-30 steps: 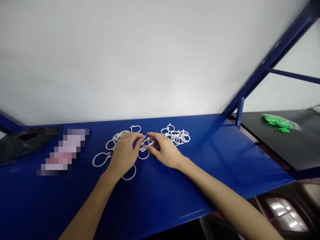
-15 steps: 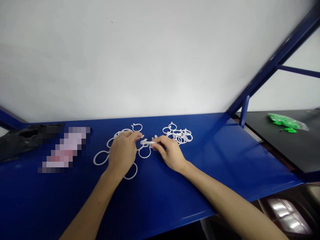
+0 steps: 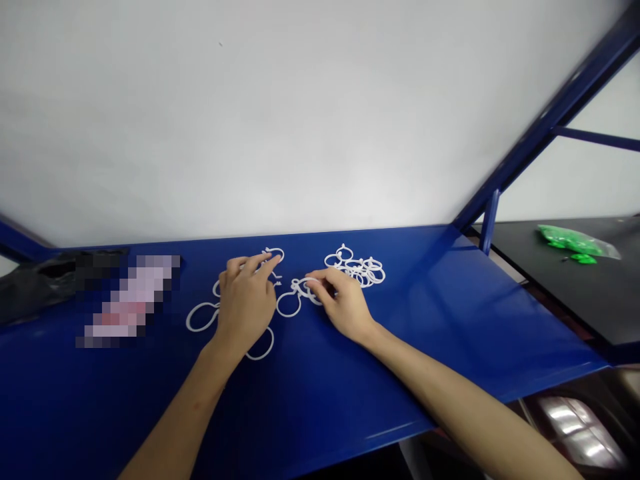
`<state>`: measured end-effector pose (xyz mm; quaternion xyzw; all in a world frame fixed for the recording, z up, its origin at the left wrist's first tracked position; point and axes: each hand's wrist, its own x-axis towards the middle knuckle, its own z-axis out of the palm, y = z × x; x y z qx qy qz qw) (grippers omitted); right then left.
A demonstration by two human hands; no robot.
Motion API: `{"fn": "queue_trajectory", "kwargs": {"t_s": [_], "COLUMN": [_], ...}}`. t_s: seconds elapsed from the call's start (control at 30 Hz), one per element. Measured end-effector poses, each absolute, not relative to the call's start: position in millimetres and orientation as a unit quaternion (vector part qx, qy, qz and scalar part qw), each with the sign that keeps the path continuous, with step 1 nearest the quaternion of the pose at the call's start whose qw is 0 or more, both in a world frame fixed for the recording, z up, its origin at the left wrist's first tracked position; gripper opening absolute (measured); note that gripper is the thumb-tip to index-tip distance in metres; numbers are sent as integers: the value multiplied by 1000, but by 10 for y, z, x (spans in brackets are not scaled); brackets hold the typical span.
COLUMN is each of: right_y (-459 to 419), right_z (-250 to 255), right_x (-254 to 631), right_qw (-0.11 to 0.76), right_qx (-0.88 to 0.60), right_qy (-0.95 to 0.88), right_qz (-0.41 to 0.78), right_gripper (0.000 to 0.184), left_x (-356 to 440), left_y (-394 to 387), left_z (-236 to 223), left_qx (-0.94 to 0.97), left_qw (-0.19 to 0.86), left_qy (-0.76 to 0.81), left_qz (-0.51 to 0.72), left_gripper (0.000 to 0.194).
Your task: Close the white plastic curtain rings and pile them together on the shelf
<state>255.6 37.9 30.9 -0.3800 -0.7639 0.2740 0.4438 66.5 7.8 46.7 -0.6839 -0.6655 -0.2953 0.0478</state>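
Note:
Fingers apart, my left hand (image 3: 246,293) is held over a loose group of white plastic rings with small knobbed ends, like shower curtain rings. It hides part of that group. One curtain ring (image 3: 201,331) shows to the left of the hand and another near the wrist. My right hand (image 3: 343,300) pinches a white curtain ring (image 3: 301,288) between thumb and fingers. Another ring (image 3: 289,315) lies just below and left of it, apparently touching or linked; I cannot tell which. Behind the right hand sits a tangled pile of rings (image 3: 370,272).
The blue tabletop (image 3: 320,400) meets a white wall (image 3: 300,133). At left are a black bag (image 3: 55,277) and a pixelated pinkish package (image 3: 133,293). Blue frame bars (image 3: 493,217) rise at right. Beyond them, a black table (image 3: 560,280) holds green pieces in a clear bag (image 3: 575,240).
My left hand's fingers have spread and lifted away from the held ring. The ring in my right hand has tilted, its round face now showing more.

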Motion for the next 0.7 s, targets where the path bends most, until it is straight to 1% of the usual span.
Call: {"fn": "queue_trajectory", "kwargs": {"t_s": [0.13, 0.2, 0.27, 0.4, 0.53, 0.6, 0.7], "right_y": [376, 375, 374, 393, 462, 503, 543], "right_z": [309, 315, 322, 319, 303, 305, 324], "right_x": [2557, 2563, 2568, 2587, 2649, 2693, 2745], "right_qw": [459, 461, 458, 459, 460, 437, 389], "right_qx": [-364, -350, -335, -310, -294, -301, -316], "right_qy": [-762, -768, -776, -791, -815, -833, -855], "right_qz": [277, 274, 274, 259, 192, 156, 134], "right_gripper": [13, 13, 13, 13, 17, 22, 27], "left_x": [774, 816, 840, 844, 824, 807, 772], "left_y": [45, 44, 57, 80, 76, 79, 97], "left_z": [456, 421, 375, 338, 400, 428, 433], "left_qx": [-746, -738, -718, -707, -714, -719, -729], "left_qw": [-112, -145, -150, -163, -156, -128, -72], "left_qy": [-581, -590, -611, -609, -597, -594, -599], "left_qz": [-307, -294, -298, -321, -331, -337, -324], "left_gripper": [58, 68, 70, 67, 61, 51, 29]}}
